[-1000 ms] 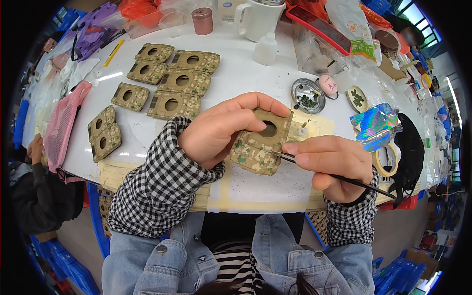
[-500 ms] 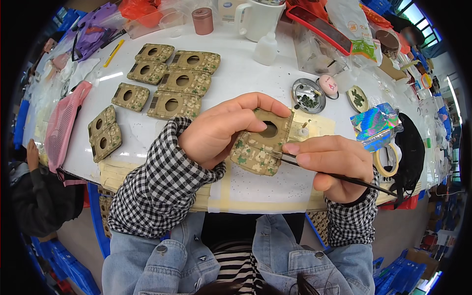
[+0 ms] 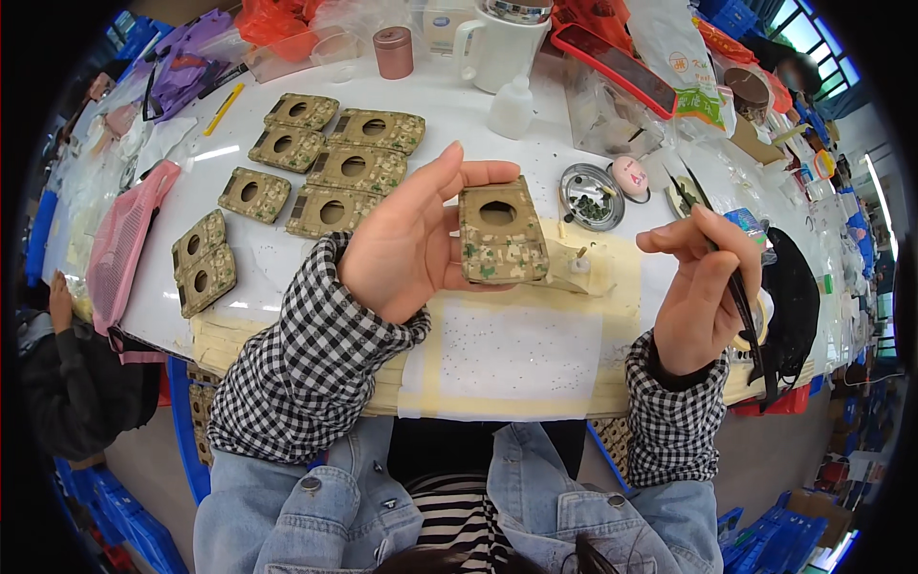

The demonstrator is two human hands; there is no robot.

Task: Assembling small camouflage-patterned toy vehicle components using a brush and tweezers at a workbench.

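My left hand (image 3: 390,247) holds a camouflage-painted toy tank hull (image 3: 502,253) with a round hole in its top, thumb and fingers at its edges. Its left side rests along my palm, above the paper-covered work spot. Off to the right, my right hand (image 3: 696,304) is closed around black tweezers (image 3: 742,306). Their tips point up and away, spread apart, over a small dish (image 3: 672,203) partly hidden behind them. Nearby, a round metal dish (image 3: 566,182) contains small dark green pieces (image 3: 591,205).
Several more camouflage hulls (image 3: 359,167) lie at the left. A small pale peg (image 3: 579,260) stands on yellowish tape. Behind are a squeeze bottle (image 3: 512,110), a white jug (image 3: 502,53) and a red-cased phone (image 3: 617,69). A pink mesh basket (image 3: 129,249) sits far left.
My right hand has drawn the tweezers away from the hull, rightward, and turned their tips upward. My left hand has lifted and turned the hull slightly, its fingers now more spread.
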